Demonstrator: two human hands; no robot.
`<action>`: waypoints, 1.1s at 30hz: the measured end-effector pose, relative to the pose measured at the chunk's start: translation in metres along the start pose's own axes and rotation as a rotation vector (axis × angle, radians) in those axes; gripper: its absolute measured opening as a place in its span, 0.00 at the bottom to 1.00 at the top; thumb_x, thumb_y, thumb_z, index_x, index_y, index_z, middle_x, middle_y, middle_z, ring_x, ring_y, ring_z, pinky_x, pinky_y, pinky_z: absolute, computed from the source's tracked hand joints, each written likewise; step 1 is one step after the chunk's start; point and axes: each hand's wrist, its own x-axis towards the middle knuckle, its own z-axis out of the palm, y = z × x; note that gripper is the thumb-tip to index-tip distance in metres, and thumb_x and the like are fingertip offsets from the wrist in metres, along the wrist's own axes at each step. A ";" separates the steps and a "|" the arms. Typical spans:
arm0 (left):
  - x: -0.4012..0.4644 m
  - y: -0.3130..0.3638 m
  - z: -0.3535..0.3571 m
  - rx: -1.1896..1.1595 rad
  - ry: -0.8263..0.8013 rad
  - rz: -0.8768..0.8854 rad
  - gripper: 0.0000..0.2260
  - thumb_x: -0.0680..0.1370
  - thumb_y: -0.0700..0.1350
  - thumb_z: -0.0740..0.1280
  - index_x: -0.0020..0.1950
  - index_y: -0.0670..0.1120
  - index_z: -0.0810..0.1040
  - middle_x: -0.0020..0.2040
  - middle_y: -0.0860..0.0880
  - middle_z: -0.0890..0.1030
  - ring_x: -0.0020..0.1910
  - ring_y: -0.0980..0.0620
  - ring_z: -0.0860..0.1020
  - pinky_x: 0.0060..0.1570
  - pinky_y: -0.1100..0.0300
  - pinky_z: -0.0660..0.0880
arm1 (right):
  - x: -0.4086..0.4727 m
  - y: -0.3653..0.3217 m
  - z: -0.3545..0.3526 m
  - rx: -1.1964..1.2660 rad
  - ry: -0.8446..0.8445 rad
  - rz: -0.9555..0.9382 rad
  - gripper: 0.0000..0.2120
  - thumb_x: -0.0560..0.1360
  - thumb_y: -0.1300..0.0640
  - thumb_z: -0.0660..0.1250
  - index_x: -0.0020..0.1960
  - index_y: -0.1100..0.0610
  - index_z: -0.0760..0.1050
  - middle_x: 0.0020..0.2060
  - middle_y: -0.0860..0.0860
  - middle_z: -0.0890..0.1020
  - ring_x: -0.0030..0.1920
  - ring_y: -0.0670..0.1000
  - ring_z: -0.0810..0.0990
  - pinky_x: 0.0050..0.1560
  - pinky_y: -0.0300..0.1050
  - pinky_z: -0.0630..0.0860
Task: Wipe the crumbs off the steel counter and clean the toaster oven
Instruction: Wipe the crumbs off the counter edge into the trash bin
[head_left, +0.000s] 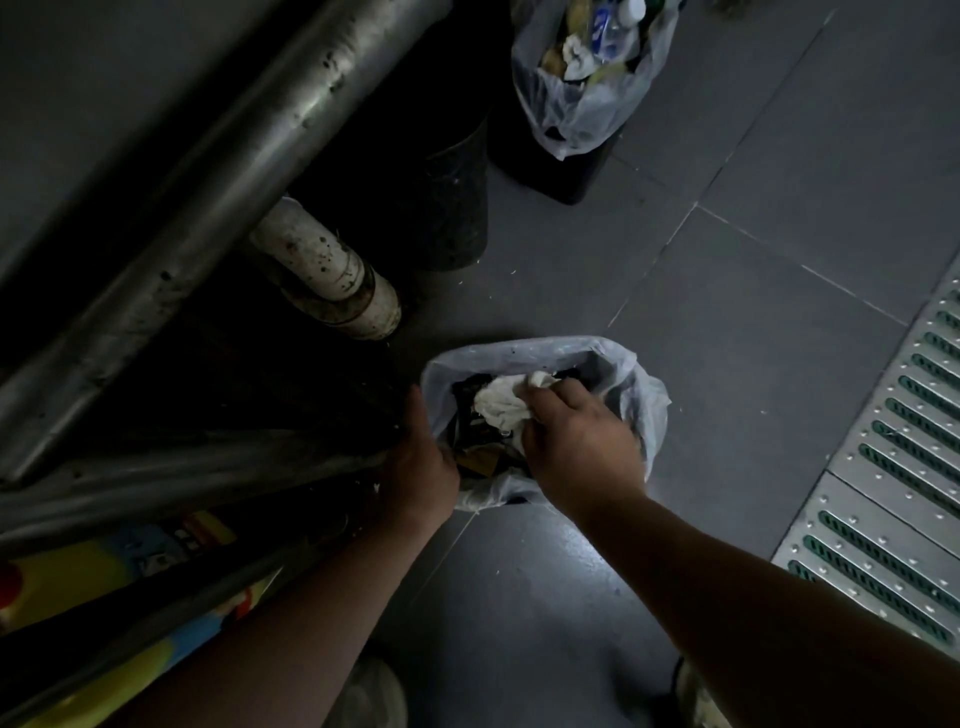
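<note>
Crumpled white cloth (503, 402) over the mouth of the small bagged bin (644, 400) on the floor, pinched at its near right edge by right hand (576, 441), fingers curled closed on it. Left hand (423, 467) at the bag's left rim; grip there unclear. Probably emptying crumbs; counter top and toaster oven out of view, progress unknowable
</note>
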 end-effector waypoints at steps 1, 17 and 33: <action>0.002 0.003 0.000 -0.013 -0.004 -0.013 0.35 0.82 0.44 0.62 0.80 0.55 0.42 0.71 0.40 0.71 0.64 0.40 0.76 0.57 0.49 0.74 | 0.001 -0.001 -0.001 0.007 -0.003 -0.002 0.18 0.75 0.51 0.60 0.62 0.52 0.79 0.48 0.52 0.81 0.42 0.54 0.81 0.34 0.42 0.76; -0.008 0.022 -0.017 -0.009 -0.074 0.008 0.39 0.78 0.39 0.68 0.81 0.55 0.46 0.76 0.43 0.65 0.73 0.43 0.67 0.67 0.52 0.68 | 0.007 0.006 -0.032 0.010 0.014 0.042 0.20 0.76 0.49 0.57 0.64 0.52 0.77 0.53 0.53 0.81 0.49 0.57 0.80 0.42 0.46 0.76; -0.135 0.104 -0.116 -0.033 -0.039 0.086 0.29 0.78 0.43 0.66 0.73 0.59 0.55 0.69 0.46 0.74 0.67 0.43 0.74 0.62 0.44 0.75 | -0.003 -0.046 -0.201 0.025 0.169 -0.018 0.17 0.75 0.53 0.61 0.61 0.55 0.79 0.49 0.56 0.79 0.45 0.61 0.79 0.40 0.48 0.76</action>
